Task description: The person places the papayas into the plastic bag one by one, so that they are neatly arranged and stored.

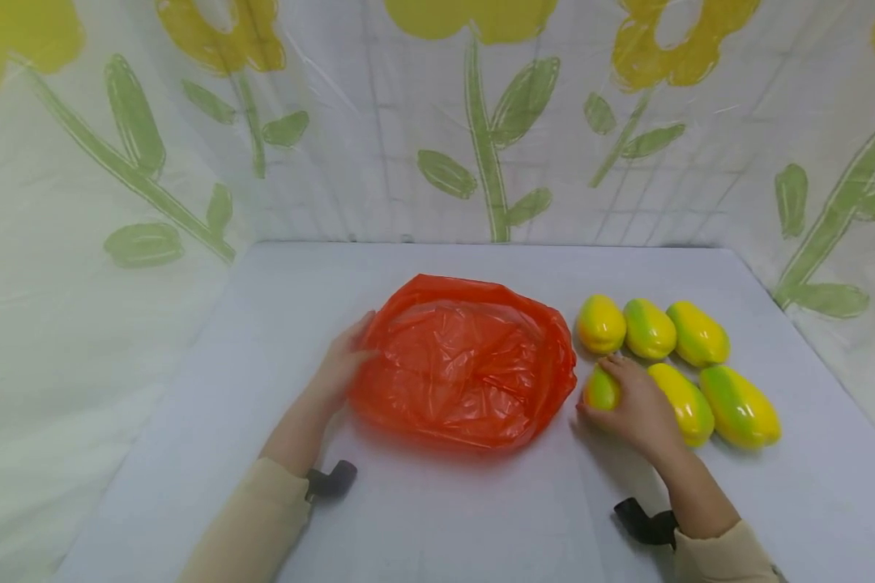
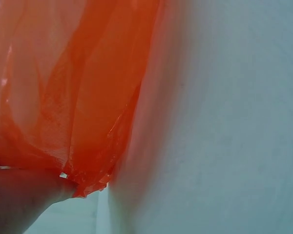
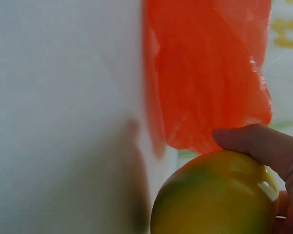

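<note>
A red plastic bag (image 1: 452, 372) stands with its mouth spread wide on the white table. At its left side my left hand (image 1: 343, 364) grips the rim, and the thumb (image 2: 34, 192) shows against the bag's edge in the left wrist view. My right hand (image 1: 638, 405) holds a glossy yellow-green papaya (image 3: 215, 195) just right of the bag, thumb on one side and fingers on the other. Beyond and beside that hand lie several more papayas: one (image 1: 601, 324) behind it, others (image 1: 649, 328) (image 1: 740, 405) to the right.
The white table (image 1: 437, 518) runs back to a plastic curtain (image 1: 379, 162) with yellow flowers and green leaves. A black wrist camera is strapped on each forearm (image 1: 335, 479) (image 1: 645, 522).
</note>
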{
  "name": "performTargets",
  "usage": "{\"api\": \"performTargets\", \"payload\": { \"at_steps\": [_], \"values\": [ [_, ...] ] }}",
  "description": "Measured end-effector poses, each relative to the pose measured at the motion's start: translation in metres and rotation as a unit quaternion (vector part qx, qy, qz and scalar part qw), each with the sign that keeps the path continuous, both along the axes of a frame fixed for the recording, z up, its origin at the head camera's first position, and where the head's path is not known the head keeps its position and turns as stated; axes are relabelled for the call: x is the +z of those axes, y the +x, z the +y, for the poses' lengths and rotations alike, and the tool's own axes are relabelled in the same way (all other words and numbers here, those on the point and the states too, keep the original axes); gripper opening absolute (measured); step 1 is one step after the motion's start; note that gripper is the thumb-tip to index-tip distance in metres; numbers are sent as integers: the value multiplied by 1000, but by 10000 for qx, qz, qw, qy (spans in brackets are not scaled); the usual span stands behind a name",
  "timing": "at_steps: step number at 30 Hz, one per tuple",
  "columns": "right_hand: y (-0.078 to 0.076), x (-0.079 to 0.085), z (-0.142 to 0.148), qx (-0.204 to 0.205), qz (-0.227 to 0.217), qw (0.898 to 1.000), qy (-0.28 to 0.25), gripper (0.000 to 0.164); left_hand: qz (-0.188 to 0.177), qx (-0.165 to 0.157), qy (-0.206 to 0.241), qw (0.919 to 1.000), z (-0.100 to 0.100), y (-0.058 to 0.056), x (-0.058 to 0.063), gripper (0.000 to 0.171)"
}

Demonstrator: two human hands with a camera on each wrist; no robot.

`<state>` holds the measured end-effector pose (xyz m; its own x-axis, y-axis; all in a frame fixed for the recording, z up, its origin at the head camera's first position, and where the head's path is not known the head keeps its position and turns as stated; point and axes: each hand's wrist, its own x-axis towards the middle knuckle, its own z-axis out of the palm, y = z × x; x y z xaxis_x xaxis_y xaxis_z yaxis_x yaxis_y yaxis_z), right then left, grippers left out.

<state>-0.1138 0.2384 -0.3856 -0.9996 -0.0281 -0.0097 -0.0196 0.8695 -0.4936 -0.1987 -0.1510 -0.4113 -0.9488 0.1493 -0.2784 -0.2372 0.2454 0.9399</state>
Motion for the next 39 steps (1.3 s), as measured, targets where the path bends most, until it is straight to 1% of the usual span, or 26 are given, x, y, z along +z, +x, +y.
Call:
{"api": "performTargets", "payload": {
  "at_steps": [3,6,9,12,14,16,18,21,23,26,28,33,35,39],
  "values": [
    [-3,12,0,-34,84,10000,25,73,-20,30,10,10000,-1,0,0,58],
    [-7,28,0,-102,96,9999,-9,76,-136,167,60,9998,-1,1,1,55],
    [-16,46,-2,-68,264,9996,8,79,-225,281,129,9993,-2,0,2,52],
    [-29,62,-9,80,526,9985,104,78,-301,369,121,9988,-1,0,2,50],
    [-39,72,-19,241,631,9977,60,76,-321,421,129,9985,0,1,3,50],
    [-51,79,-33,434,646,9970,1,75,-355,468,136,9982,0,2,4,49],
    [-64,82,-49,623,573,9962,-192,75,-388,528,220,9976,0,3,3,48],
    [-84,80,-77,945,435,9937,-416,75,-441,565,348,9968,0,4,2,47],
    [-97,75,-95,1159,383,9912,-504,75,-475,586,424,9962,0,3,1,46],
    [-111,64,-122,1513,362,9868,-443,73,-485,577,396,9964,0,3,1,46],
    [-118,57,-139,1666,276,9850,-351,72,-451,557,338,9969,1,3,0,47],
    [-127,37,-173,1817,89,9832,-139,69,-408,543,306,9972,1,4,0,47],
    [-127,29,-182,1840,57,9829,-82,69,-410,537,336,9971,1,4,0,47],
    [-128,18,-195,1879,-83,9822,-14,69,-411,540,402,9969,1,5,-1,48]
  ]
}}
